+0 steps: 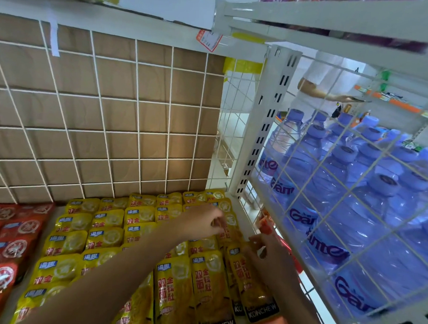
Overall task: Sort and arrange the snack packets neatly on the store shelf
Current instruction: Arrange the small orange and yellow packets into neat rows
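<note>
Sitting near the white perforated metal post (255, 139), your left hand (201, 223) and right hand (267, 254) are each pinching one of twenty-odd yellow plastic packets (211, 285).

Head camera looks down, close over the shelf (244, 221), facing its wire back.

yellow glossy plastic snack packets (171, 288): flat, overlapping in neat columns from far to near, middle to right, nearest ones showing KONCHEW print | red glossy plastic snack packets (7, 250): flat, overlapping, at left, just beside the yellow
</note>
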Demonstrator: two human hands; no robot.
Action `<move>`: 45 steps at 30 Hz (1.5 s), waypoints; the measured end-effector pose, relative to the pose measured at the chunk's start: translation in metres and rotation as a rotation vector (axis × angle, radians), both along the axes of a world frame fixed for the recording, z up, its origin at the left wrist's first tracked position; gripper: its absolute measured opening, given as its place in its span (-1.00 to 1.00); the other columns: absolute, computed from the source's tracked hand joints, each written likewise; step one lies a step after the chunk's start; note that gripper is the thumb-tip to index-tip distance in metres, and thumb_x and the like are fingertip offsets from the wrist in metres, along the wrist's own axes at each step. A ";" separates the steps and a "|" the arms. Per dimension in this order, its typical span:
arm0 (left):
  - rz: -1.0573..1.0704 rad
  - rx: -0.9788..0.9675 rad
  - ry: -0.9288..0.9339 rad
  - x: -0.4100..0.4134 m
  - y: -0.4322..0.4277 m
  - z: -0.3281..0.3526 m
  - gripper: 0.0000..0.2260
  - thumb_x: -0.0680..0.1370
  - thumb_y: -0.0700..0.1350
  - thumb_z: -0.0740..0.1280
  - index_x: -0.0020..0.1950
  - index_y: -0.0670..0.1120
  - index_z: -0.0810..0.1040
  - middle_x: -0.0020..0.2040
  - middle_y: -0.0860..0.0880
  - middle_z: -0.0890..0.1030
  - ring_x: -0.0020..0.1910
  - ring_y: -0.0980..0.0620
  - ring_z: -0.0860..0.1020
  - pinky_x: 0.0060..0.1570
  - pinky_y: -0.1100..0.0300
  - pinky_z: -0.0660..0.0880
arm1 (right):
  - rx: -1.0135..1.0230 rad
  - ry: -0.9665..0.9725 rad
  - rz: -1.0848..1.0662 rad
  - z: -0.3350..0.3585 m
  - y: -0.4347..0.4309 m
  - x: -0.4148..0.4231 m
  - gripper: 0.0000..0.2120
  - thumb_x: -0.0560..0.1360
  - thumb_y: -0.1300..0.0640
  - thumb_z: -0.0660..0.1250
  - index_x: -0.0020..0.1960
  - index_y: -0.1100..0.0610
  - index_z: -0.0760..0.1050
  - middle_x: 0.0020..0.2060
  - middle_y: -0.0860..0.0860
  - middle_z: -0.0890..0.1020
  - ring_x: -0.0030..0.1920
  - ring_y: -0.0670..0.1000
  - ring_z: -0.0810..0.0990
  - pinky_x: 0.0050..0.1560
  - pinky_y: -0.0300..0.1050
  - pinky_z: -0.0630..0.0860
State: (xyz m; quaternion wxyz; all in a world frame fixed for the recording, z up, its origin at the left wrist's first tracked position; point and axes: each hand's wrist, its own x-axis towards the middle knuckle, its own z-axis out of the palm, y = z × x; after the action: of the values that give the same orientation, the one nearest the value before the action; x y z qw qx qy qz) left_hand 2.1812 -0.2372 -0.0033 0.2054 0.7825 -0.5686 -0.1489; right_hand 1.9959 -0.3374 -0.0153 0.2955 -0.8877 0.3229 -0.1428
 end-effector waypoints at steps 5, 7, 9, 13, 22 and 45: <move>-0.095 0.096 0.002 -0.014 -0.019 -0.005 -0.77 0.52 -0.09 0.35 0.16 -0.12 0.58 0.08 -0.06 0.59 0.05 -0.01 0.54 -0.06 0.22 0.41 | 0.088 0.037 0.003 -0.004 -0.002 -0.005 -0.80 0.43 -0.03 0.40 0.01 -0.11 0.45 -0.27 -0.14 0.51 -0.29 -0.21 0.49 -0.31 -0.31 0.39; -0.123 0.116 0.015 -0.016 -0.023 -0.005 -0.78 0.52 -0.12 0.36 0.14 -0.11 0.59 0.08 -0.05 0.61 0.05 0.01 0.55 -0.05 0.21 0.44 | 0.122 0.015 -0.002 -0.005 -0.001 -0.005 -0.81 0.43 -0.02 0.41 0.00 -0.12 0.44 -0.29 -0.13 0.52 -0.29 -0.20 0.51 -0.29 -0.28 0.43; -0.144 0.144 -0.009 -0.016 -0.026 -0.005 -0.80 0.51 -0.14 0.36 0.12 -0.13 0.60 0.08 -0.06 0.61 0.05 -0.01 0.56 0.01 0.13 0.49 | 0.135 0.002 -0.009 -0.007 0.000 -0.005 -0.81 0.43 -0.02 0.40 -0.01 -0.12 0.45 -0.28 -0.12 0.53 -0.28 -0.20 0.52 -0.24 -0.22 0.48; -0.173 0.152 -0.113 -0.017 -0.029 -0.008 -0.79 0.50 -0.15 0.35 0.11 -0.17 0.55 0.08 -0.11 0.57 0.07 -0.06 0.53 -0.03 0.12 0.44 | 0.184 -0.037 -0.046 -0.012 0.002 -0.005 -0.82 0.43 -0.01 0.40 0.00 -0.13 0.46 -0.25 -0.12 0.55 -0.24 -0.17 0.55 -0.18 -0.13 0.54; -0.196 0.160 0.009 -0.018 -0.033 -0.003 -0.81 0.51 -0.20 0.34 0.11 -0.17 0.58 0.09 -0.10 0.58 0.07 -0.05 0.53 0.06 0.07 0.48 | 0.282 -0.162 -0.118 -0.017 0.009 -0.009 -0.79 0.43 0.09 0.41 -0.10 -0.16 0.42 -0.15 -0.17 0.57 -0.12 -0.14 0.57 -0.12 -0.14 0.51; -0.030 0.067 0.104 -0.001 -0.042 -0.005 -0.87 0.49 -0.17 0.39 0.00 -0.17 0.61 0.00 -0.09 0.61 -0.01 0.00 0.54 -0.10 0.22 0.41 | 0.279 -0.075 -0.021 -0.014 0.011 -0.005 -0.85 0.46 0.05 0.38 0.00 -0.07 0.47 -0.29 -0.09 0.55 -0.29 -0.20 0.52 -0.28 -0.34 0.43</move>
State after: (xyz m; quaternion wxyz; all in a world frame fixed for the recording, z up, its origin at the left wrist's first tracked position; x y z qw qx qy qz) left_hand 2.1804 -0.2797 -0.0082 0.2058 0.7715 -0.5637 -0.2113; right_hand 1.9906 -0.3266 -0.0295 0.4266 -0.8286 0.3375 -0.1326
